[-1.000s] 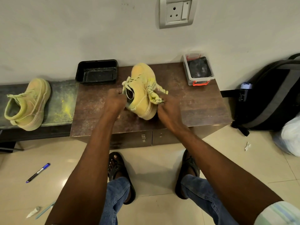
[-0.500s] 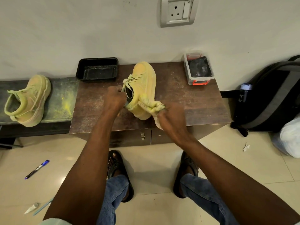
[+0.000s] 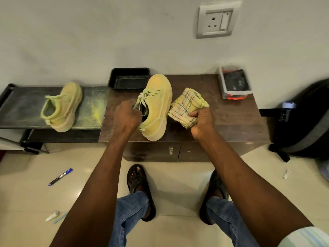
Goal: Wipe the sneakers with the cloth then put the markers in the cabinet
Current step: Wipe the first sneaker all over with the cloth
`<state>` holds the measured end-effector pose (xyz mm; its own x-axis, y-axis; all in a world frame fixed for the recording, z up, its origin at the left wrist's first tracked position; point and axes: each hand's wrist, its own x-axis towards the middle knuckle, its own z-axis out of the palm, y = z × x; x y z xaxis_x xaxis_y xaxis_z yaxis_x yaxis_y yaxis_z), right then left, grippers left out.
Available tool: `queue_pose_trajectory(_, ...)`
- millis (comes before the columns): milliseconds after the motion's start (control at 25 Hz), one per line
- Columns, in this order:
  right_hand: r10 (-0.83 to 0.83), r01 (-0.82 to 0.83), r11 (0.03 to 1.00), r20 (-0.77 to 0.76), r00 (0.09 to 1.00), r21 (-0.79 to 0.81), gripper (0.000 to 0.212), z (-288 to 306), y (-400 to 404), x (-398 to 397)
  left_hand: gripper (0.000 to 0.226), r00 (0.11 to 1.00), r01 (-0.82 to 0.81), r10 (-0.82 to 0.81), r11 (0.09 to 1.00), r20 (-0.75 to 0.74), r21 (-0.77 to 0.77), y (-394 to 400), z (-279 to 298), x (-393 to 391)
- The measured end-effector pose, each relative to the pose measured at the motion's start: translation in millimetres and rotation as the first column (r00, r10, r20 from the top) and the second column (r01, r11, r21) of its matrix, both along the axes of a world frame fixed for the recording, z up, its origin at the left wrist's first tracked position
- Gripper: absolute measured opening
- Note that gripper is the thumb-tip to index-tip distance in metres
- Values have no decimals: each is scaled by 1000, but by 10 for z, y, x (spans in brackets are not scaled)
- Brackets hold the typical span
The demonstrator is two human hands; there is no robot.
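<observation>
Marker [image 3: 60,177] lies on the floor near us. On the cabinet [image 3: 231,122] our left hand [image 3: 126,117] grips the sneaker [image 3: 156,107] at its opening; our right hand [image 3: 202,120] clutches the cloth [image 3: 187,104] just beside it. Second sneaker [image 3: 62,106] sits on the left shelf [image 3: 23,107].

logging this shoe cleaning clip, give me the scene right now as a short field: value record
left hand: left hand grips the collar of the sneaker on the cabinet
right hand: right hand holds the checked cloth, beside the shoe's right side
second sneaker: second sneaker sits on the dark shelf, untouched
marker: blue marker lies on the floor
cabinet doors: closed
</observation>
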<state>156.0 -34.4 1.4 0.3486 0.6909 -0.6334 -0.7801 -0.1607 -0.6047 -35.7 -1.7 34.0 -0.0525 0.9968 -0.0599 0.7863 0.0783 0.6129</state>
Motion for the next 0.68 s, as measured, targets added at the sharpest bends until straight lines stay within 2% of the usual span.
queue_pose_trajectory(160,140,-124,986,-149,979,111,42,19,66,-315,21,991,-116,113,993,66,35,-28,42,-515)
queue_pose_trajectory(360,263,-239,961,-181,948,141,42,28,212,-921,24,959,-274,262,955,108,116,-104,113,-1139)
queue_pose_trajectory(560,292,-266,952,-189,938,152,38,-73,355,-1398,32,846,-509,531,826,-35,241,-3,37,-1506)
queue_pose_trajectory(680,306,-282,949,-190,933,144,36,-160,403,-1587,25,820,-527,565,808,-95,263,323,-74,-1672)
